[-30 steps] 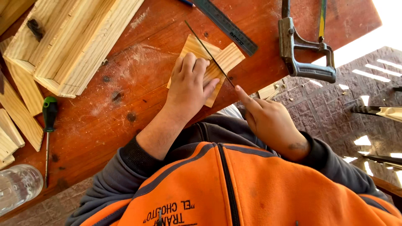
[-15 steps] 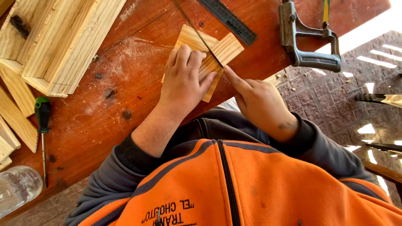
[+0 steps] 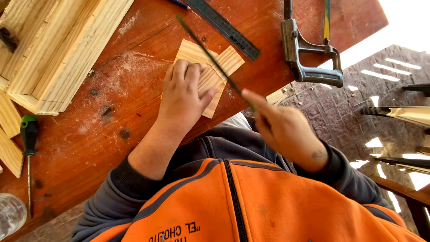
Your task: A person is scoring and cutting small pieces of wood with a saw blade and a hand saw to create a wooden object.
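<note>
Left hand [image 3: 181, 101] pins block [image 3: 210, 76] near table edge.

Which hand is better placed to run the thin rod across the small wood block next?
Probably the right hand: it already pinches the thin green rod, which lies across the small wood block. The left hand is pressed flat on the block, steadying it.
</note>
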